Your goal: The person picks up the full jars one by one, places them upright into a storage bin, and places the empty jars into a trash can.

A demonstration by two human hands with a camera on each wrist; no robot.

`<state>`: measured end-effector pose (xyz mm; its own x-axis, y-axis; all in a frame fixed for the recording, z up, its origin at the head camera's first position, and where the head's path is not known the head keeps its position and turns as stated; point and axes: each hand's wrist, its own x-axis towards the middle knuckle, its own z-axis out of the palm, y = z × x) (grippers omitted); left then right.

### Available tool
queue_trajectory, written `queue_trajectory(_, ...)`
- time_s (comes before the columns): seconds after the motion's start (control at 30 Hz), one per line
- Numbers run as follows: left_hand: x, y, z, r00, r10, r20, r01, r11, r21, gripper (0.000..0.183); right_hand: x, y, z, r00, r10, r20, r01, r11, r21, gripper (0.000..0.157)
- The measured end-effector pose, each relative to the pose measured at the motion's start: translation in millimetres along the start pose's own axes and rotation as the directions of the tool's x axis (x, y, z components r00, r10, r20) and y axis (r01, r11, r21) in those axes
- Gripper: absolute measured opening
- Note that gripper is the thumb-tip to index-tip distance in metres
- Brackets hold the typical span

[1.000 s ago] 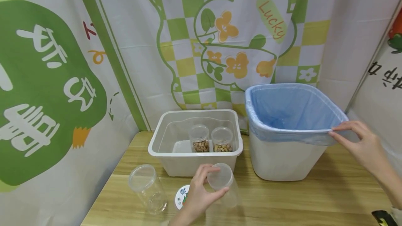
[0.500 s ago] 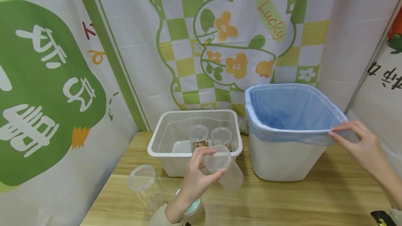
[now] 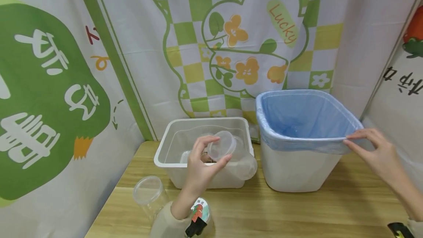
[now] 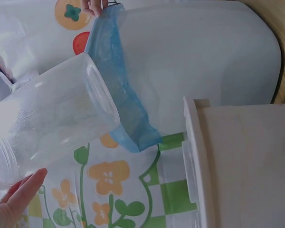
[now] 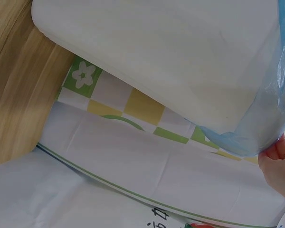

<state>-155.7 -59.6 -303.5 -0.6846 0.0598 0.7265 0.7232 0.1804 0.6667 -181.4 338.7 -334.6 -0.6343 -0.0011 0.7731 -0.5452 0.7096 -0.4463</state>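
Note:
In the head view my left hand (image 3: 198, 168) grips a clear plastic jar (image 3: 243, 166) around its near end. The jar tilts, its far end toward the right, overlapping the front of the white tub (image 3: 185, 175). No contents show in this jar (image 4: 61, 109) in the left wrist view. My right hand (image 3: 376, 148) pinches the rim of the white trash bin (image 3: 294, 172), where a blue liner bag (image 3: 307, 144) folds over the edge. The right wrist view shows that hand (image 5: 278, 166) at the bag's edge.
Another clear jar (image 3: 148, 192) stands on the wooden table (image 3: 264, 212) at the left. Near my left sleeve is a container with a printed round lid (image 3: 201, 208). Jars with nuts inside the tub are mostly hidden behind my left hand. A patterned curtain (image 3: 195, 54) hangs behind.
My left hand has lifted the jar from the table up in front of the tub, tilting it further toward the right. My right hand stays at the bin's rim.

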Motion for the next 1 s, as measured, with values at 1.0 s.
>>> queue_trajectory(1.0,93.9,-0.7,36.8,0.997,-0.075,0.007,0.075,0.992,-0.104,0.041,-3,4,1.4,0.995,0.096,0.024,-0.096,0.995,0.025,0.019)
